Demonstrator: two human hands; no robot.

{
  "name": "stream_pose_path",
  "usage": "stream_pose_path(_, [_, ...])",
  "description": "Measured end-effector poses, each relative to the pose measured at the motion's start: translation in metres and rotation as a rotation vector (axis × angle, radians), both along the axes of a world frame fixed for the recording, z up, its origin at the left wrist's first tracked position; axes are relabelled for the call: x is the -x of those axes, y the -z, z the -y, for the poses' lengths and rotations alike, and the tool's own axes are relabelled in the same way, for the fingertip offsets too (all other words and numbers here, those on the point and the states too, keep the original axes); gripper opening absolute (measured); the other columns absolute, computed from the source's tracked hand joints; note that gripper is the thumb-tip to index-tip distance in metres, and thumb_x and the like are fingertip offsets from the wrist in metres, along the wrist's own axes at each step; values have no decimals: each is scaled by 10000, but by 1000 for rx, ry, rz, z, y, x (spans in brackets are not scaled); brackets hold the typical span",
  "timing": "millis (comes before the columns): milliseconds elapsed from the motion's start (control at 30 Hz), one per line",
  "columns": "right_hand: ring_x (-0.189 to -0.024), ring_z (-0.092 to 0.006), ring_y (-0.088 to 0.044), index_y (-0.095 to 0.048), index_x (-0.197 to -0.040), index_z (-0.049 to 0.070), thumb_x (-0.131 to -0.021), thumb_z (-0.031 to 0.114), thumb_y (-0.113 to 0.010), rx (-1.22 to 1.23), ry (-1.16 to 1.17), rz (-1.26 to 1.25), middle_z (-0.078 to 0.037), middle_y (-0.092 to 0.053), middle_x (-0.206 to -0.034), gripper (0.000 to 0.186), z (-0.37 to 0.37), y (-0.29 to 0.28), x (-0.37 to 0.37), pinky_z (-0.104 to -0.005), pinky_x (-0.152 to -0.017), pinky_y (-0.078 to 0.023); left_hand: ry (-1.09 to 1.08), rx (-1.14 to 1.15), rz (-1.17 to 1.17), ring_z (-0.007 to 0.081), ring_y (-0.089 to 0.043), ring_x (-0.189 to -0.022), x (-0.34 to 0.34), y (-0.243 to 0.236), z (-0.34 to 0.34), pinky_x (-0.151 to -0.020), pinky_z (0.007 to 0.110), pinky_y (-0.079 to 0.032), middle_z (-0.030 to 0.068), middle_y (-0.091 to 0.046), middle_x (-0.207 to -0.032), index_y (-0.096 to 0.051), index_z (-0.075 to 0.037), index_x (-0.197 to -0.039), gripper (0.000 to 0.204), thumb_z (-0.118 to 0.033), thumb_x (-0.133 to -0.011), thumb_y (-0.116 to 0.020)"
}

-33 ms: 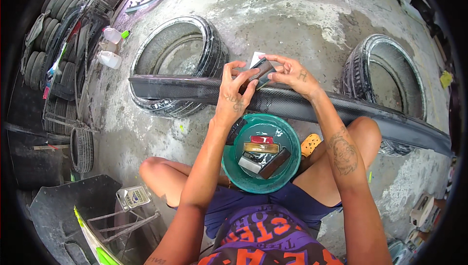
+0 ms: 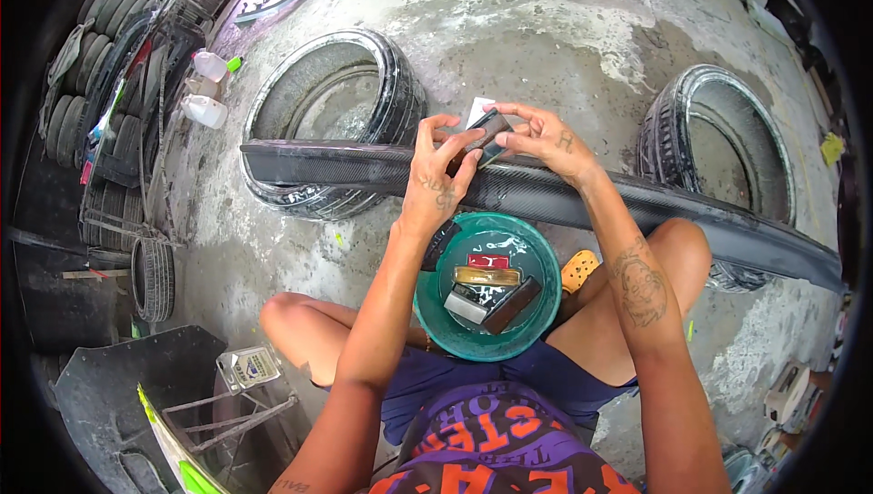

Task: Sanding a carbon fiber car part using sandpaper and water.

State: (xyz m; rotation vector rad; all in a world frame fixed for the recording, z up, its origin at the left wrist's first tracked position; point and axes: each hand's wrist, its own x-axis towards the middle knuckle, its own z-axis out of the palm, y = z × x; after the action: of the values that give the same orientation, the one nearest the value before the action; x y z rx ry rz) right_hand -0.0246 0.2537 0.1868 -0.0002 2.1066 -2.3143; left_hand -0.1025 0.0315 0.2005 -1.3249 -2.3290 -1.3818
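Note:
Both hands are raised over a long black carbon-patterned car trim panel (image 2: 536,189). Between them they hold a small dark sanding block (image 2: 492,130), tilted, with a pale-backed sheet (image 2: 479,109) showing behind it. My left hand (image 2: 440,159) has its fingers and thumb closed on the block's left side. My right hand (image 2: 544,141) pinches its upper right end. Fingers partly hide the block and the sheet. Below, between my legs, a green bucket (image 2: 552,308) of water holds several blocks: a red one (image 2: 488,261), a yellowish one (image 2: 487,276), a grey one (image 2: 466,307) and a dark brown one (image 2: 512,305).
The panel rests across a left tyre (image 2: 400,76) and a right tyre (image 2: 664,121), both lying on the wet concrete floor. Plastic bottles (image 2: 204,111) and stacked tyres (image 2: 64,130) are at the left. A metal frame (image 2: 241,417) stands near my left knee; a yellow clog (image 2: 579,269) is beside the bucket.

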Motion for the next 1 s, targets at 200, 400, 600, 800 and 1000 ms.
stream_pose_path(200, [-980,-132,-738,-666,-1377,77,-1032,198,-742,108,111,26,-66,-790,-1061,373,-3,6,0,-285,-900,-566,-32,87,-282,401,-597,-1191,-14,-8,-14,-1053,499,-498,195,-541,-1405,-543,-82,-1489,844,-203,-755,-942])
stream_pose_path(400, [-810,-63,-601,-685,-1299,75,-1031,201,-727,32,128,3,-35,-781,-1007,299,1,2,-1,-258,-728,-417,-12,73,-241,381,-595,-1084,-20,-2,-21,-950,466,-528,175,-582,-1183,-593,-11,-1428,677,-88,-816,-874])
stream_pose_path(600, [-1019,-140,-748,-657,-1290,30,-1033,152,-691,61,115,75,-75,-783,-1104,286,-1,-3,-2,-322,-947,-586,17,41,-216,378,-585,-1052,-19,6,-16,-921,461,-532,175,-574,-1181,-590,6,-1446,648,-113,-862,-843])
stream_pose_path(800, [-1006,-136,-740,-663,-1282,44,-1029,175,-664,159,93,61,-43,-761,-1125,286,-7,8,1,-300,-919,-586,-1,31,-233,381,-585,-1061,-17,4,-16,-920,468,-531,186,-579,-1206,-590,30,-1417,622,-134,-870,-837])
stream_pose_path(1000, [-1038,-115,-712,-676,-1293,59,-1032,215,-640,134,39,112,-28,-750,-1118,306,-14,11,4,-294,-952,-551,-34,110,-213,379,-600,-1056,-19,1,-19,-916,471,-542,175,-592,-1161,-640,12,-1326,519,-139,-870,-836])
